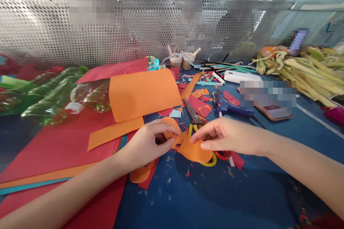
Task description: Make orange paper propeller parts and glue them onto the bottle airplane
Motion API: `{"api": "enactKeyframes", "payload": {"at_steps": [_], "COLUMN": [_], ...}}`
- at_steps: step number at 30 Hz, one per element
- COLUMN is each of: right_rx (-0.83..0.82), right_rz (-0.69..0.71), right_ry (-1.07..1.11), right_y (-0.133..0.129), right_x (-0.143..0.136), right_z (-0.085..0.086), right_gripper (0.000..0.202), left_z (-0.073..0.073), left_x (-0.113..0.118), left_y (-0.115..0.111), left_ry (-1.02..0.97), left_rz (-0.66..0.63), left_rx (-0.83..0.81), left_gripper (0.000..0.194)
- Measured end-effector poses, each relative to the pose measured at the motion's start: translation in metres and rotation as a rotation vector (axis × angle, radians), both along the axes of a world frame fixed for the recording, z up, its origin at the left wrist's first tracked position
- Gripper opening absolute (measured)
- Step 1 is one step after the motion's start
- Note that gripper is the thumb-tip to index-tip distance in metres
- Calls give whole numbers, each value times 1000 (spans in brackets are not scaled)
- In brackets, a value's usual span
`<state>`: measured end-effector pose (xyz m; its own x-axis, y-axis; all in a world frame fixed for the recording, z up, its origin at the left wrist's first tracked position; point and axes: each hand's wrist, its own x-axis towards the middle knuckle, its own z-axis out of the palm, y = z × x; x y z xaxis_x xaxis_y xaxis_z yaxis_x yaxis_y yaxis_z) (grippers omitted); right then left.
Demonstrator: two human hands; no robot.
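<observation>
Near the centre lies an orange paper shape [195, 150] with rounded ends. My left hand [149, 142] is beside its left part, fingers curved and apart, holding nothing visible. At its right part my right hand [215, 134] has thumb and fingertips apart, close to or touching the paper. Under and behind the shape are scissors [192, 112] with dark blades and yellow handles; a red handle [223, 155] shows by my right hand. Another rounded orange piece [140, 174] lies below my left hand.
Red paper sheets [67, 143], a curled orange sheet [143, 94] and plastic bottles [53, 96] lie left. A blue glue gun [231, 106], a phone [275, 111] and a white case [242, 76] are right. Paper scraps and cups [176, 61] lie behind; dried husks [309, 75] lie far right.
</observation>
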<state>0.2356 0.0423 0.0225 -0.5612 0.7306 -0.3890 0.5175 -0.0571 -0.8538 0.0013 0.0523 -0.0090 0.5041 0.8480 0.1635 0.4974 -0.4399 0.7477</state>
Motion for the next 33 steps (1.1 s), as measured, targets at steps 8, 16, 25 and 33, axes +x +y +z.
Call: {"api": "enactKeyframes", "payload": {"at_steps": [8, 16, 25, 33], "right_rx": [-65, 1, -94, -101], "right_rz": [-74, -242, -218, -191], "right_ry": [70, -10, -33, -37], "right_y": [-15, -21, -21, -23], "right_x": [-11, -11, -21, -20], "right_z": [-4, 8, 0, -2], "right_gripper": [28, 19, 22, 21], "left_z": [-1, -2, 0, -1], "left_x": [-9, -12, -16, -13], "left_y": [-17, -22, -24, -21], "left_ry": [32, 37, 45, 42], "left_rz": [43, -13, -12, -10], "left_rx": [144, 156, 33, 32], "left_gripper": [19, 22, 25, 21]}}
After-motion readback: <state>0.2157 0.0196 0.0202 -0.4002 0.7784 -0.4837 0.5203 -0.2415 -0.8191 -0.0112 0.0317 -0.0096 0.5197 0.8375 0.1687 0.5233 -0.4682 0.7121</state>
